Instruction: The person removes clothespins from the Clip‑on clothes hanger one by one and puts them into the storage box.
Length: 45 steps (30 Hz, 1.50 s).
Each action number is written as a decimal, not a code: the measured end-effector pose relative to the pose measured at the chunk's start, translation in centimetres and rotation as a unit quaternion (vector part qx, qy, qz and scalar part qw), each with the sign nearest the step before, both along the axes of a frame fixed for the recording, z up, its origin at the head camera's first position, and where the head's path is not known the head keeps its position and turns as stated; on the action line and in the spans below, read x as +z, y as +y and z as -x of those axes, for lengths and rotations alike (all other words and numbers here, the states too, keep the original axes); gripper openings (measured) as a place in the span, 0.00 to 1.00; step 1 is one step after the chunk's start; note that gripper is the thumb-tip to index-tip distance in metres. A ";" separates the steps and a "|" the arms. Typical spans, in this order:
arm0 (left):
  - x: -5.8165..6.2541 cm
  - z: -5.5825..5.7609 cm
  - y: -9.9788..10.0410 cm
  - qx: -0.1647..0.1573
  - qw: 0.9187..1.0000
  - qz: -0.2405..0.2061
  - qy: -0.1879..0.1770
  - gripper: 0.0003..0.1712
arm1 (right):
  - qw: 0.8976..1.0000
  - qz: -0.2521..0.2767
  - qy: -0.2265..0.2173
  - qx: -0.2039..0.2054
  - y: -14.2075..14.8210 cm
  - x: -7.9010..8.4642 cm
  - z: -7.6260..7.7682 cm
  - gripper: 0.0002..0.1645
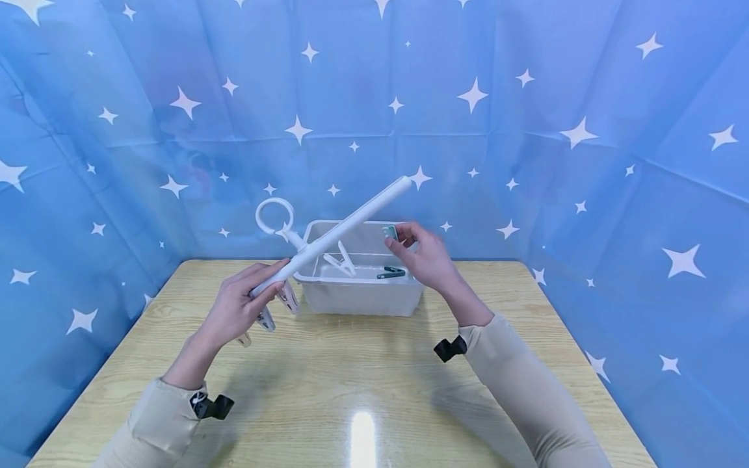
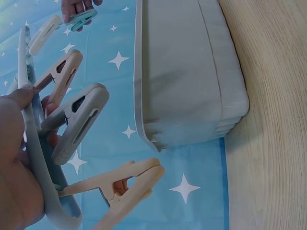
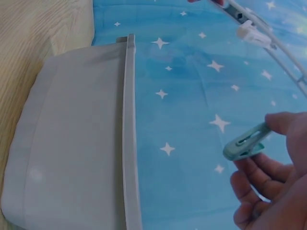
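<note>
My left hand (image 1: 231, 309) grips one end of a white clip hanger (image 1: 351, 221), a long bar with a ring (image 1: 275, 216) on a stem. The bar slants up to the right, over the left part of the bin. Several clips hang from its underside, including a grey clip (image 2: 82, 122) and a beige clip (image 2: 125, 184) in the left wrist view. My right hand (image 1: 430, 257) pinches a light green clothespin (image 3: 247, 143) between thumb and fingers, above the bin's right side and apart from the bar.
A whitish plastic bin (image 1: 357, 298) stands at the back of the wooden table (image 1: 351, 364). Inside it lie a white clip (image 1: 341, 262) and a dark green clip (image 1: 391, 272). Blue star-patterned curtains (image 1: 351, 78) enclose the table at the back and sides.
</note>
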<state>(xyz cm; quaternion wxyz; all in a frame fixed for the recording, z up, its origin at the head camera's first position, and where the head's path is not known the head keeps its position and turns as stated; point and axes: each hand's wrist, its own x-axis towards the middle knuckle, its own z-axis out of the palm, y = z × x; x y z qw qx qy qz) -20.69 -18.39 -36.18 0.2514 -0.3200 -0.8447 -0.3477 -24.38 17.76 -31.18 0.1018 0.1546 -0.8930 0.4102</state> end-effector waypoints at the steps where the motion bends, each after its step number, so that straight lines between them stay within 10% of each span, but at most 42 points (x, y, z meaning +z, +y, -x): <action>1: 0.0 0.0 0.0 -0.001 1.000 -0.002 0.001 0.28 | 1.000 -0.001 -0.001 0.000 0.0 -0.1 0.1 0.31; 45: 0.1 -0.3 -0.2 0.001 1.000 -0.013 0.000 0.29 | 0.999 -0.025 -0.038 -0.027 1.3 -2.9 2.4 0.22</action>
